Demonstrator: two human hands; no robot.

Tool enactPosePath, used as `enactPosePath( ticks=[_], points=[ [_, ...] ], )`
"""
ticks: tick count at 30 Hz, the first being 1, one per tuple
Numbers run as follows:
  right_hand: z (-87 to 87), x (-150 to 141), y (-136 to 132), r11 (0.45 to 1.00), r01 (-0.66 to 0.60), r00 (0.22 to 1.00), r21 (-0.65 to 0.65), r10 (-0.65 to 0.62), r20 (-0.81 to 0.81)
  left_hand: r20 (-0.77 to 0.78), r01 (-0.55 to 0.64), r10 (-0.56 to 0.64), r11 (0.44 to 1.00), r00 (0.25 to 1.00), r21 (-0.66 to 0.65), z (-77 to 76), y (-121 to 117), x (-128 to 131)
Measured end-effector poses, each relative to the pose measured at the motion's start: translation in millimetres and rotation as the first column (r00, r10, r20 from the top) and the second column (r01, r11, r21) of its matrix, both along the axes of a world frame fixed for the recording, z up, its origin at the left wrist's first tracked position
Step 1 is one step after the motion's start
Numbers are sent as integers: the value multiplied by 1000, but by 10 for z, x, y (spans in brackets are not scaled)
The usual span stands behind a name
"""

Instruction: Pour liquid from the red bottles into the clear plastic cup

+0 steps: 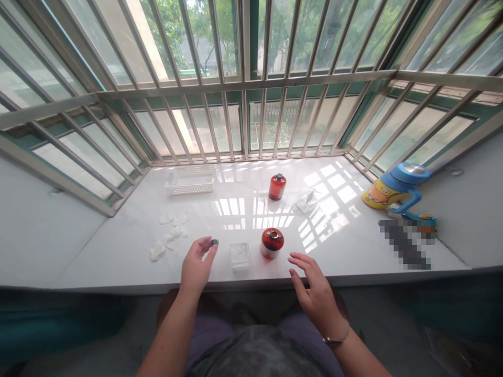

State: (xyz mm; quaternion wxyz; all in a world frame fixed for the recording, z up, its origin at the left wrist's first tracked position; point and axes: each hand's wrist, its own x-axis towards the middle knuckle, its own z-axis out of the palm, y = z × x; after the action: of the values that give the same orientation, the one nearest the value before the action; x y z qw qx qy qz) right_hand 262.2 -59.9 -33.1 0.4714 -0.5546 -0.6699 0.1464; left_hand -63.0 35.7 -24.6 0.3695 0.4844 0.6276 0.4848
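Note:
Between the thumb and fingers of my left hand (199, 262) is a small black bottle cap (214, 242), raised over the sill's front part. An uncapped red bottle (272, 243) with a round open neck stands upright to the right of a small clear plastic box (239, 255). My right hand (312, 283) is open and empty just right of this bottle, fingers apart and not touching it. Farther back stands a second red bottle (277, 187), upright with its black cap on.
A white perforated basket (190, 181) sits at the back left. Crumpled white tissues (157, 252) lie at left. Some clear plastic (307, 201) lies right of the capped bottle. A blue and yellow flask (393, 187) leans at far right near a blurred dark object (404, 243). Metal window bars enclose the sill.

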Motion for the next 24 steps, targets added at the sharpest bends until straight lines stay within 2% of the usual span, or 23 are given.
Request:
enactPosePath(
  ticks=[1, 2, 4, 6, 8, 13, 15, 16, 18, 19, 21, 22, 24],
  points=[
    [87, -54, 18, 999, -31, 1000, 25, 31, 6, 222, 38, -33, 999, 975, -18, 95, -54, 128],
    [177, -112, 36, 997, -60, 998, 50, 60, 8, 414, 94, -71, 995, 908, -36, 186, -114, 258],
    [356, -237, 72, 988, -122, 993, 97, 121, 17, 651, 217, -114, 973, 750, -80, 342, -244, 508],
    [513, -360, 107, 976, -171, 985, 135, 169, 26, 758, 321, -130, 941, 639, -109, 451, -368, 720],
    [627, -466, 144, 964, -204, 979, 168, 204, 19, 812, 410, -145, 903, 565, -125, 513, -466, 886],
    [686, -587, 217, 960, -203, 973, 192, 219, -66, 883, 520, -182, 851, 432, -80, 532, -573, 1124],
    [671, -564, 240, 966, -186, 975, 178, 205, -91, 877, 526, -195, 847, 439, -75, 505, -580, 1147],
    [669, -538, 258, 969, -174, 977, 174, 192, -94, 858, 523, -212, 849, 468, -75, 485, -578, 1143],
    [676, -462, 316, 976, -118, 986, 183, 137, -93, 753, 507, -306, 861, 582, -42, 436, -564, 1114],
    [683, -416, 359, 980, -76, 992, 182, 93, -90, 650, 497, -376, 868, 660, -4, 409, -548, 1093],
    [686, -323, 469, 989, 15, 997, 149, -5, -71, 341, 502, -500, 860, 796, 89, 355, -490, 1062],
    [677, -280, 530, 992, 46, 998, 117, -40, -53, 174, 517, -531, 847, 829, 123, 328, -445, 1059],
    [636, -214, 647, 998, 61, 998, 32, -61, -10, -72, 537, -532, 831, 844, 149, 272, -323, 1090]
  ],
)
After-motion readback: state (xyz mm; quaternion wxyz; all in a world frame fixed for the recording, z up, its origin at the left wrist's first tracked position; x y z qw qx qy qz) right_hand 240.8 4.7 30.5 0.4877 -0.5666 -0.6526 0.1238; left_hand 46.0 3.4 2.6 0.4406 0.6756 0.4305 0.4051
